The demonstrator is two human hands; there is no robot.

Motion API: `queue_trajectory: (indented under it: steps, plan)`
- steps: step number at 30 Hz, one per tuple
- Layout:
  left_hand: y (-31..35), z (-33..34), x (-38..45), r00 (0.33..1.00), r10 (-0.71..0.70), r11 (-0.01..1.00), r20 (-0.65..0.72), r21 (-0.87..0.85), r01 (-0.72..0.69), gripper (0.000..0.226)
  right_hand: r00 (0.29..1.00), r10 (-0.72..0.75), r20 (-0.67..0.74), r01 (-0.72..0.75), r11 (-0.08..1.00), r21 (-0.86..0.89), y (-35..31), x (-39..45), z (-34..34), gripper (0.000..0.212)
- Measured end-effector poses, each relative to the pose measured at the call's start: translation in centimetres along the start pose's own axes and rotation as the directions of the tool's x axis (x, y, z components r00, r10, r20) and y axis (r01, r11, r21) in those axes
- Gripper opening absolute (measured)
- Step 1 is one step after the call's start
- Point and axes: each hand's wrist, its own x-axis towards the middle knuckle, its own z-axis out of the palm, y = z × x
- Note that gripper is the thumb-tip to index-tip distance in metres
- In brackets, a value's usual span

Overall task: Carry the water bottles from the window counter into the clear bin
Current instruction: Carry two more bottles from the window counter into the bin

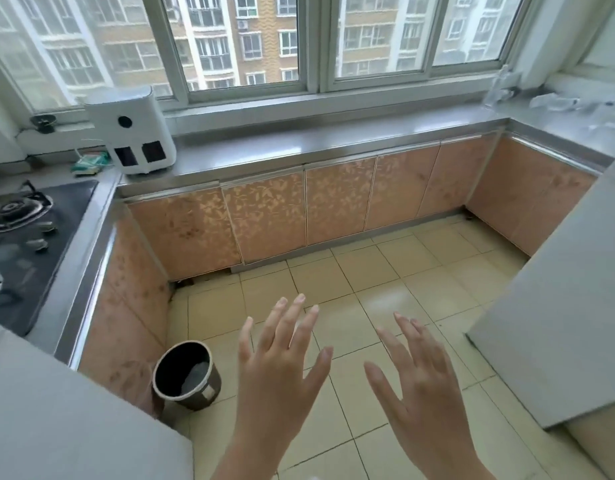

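Hands both up in front of me, palms down, fingers spread, holding nothing: left hand [282, 368] at 6 o'clock, right hand [417, 382] just beside it toward 5, apart, over the tile floor [368, 289]. Water bottles [555, 102] look like the clear blurry clutter at 2 o'clock on the window counter [333, 136], can't count them. White appliance [133, 129] at 10, stove [25, 237] at 9, dark bucket [188, 375] at 7 by the cabinets.

Peach leaf-patterned cabinet doors [333, 199], cream floor tiles [385, 306]
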Motion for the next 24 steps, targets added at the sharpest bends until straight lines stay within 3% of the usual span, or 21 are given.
queue_trajectory:
  steps: [11,24]
  plan:
    - [-0.2,9.4,14.9,0.960,0.272,0.957,0.058,-0.117,-0.265,0.051,0.964,0.257,-0.068,-0.264,0.957,-0.118,4.7,11.6,2.6,0.057]
    - [7.4,24.1,36.3,0.926,0.372,0.920,0.056,-0.151,-0.361,0.051,0.926,0.357,-0.121,-0.367,0.927,-0.080,21.7,30.6,4.2,0.061]
